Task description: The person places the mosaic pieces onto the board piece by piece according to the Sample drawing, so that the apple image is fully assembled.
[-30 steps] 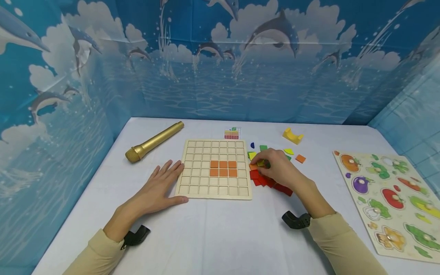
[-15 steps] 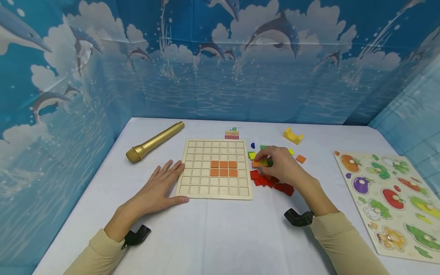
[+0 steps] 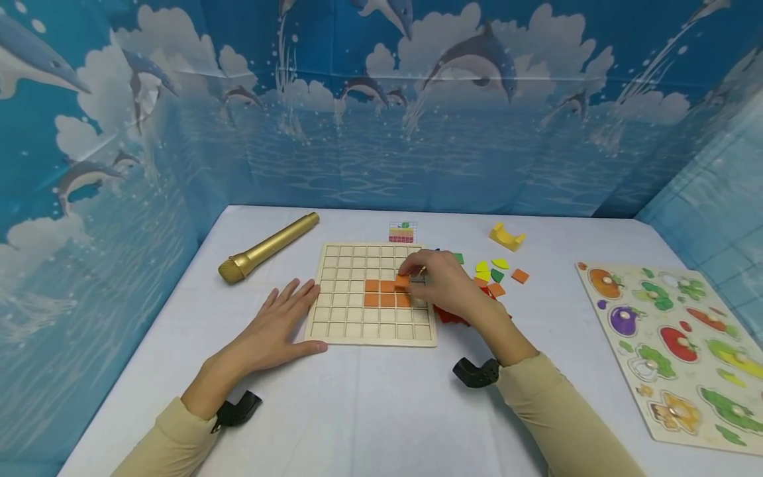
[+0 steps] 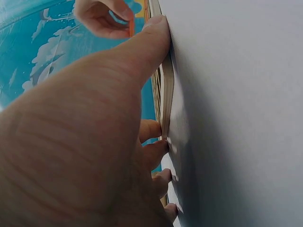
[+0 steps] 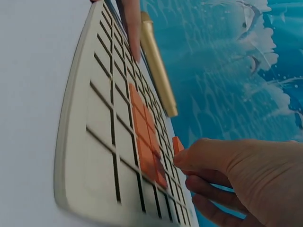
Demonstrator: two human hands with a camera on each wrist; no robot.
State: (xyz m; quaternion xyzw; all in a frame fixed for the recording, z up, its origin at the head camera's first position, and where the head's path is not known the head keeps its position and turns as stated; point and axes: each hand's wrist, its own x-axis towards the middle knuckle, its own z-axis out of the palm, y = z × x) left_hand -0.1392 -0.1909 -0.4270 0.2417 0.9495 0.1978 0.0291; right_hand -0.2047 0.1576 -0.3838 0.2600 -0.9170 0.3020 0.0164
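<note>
A wooden grid board (image 3: 340,318) lies on the white table, with two rows of orange square tiles (image 3: 379,299) set in its cells. My left hand (image 3: 268,334) rests at the board's left edge, fingers spread, thumb by the near corner. Over the right part of the board my right hand (image 3: 444,281) pinches one orange square tile (image 5: 177,144) between thumb and fingertips, close above the right end of the upper orange row. In the left wrist view that tile shows edge-on in the right hand (image 4: 106,19).
Red tiles (image 3: 450,318) and yellow, green and orange pieces (image 3: 499,264) lie right of the board. A small pattern card (image 3: 403,232) and a yellow bracket (image 3: 507,236) are behind. A gold microphone (image 3: 268,246) lies back left, a vegetable puzzle board (image 3: 673,351) at right.
My right hand has picked up an orange tile from the loose pieces and carried it left over the board. My left hand has stayed in place.
</note>
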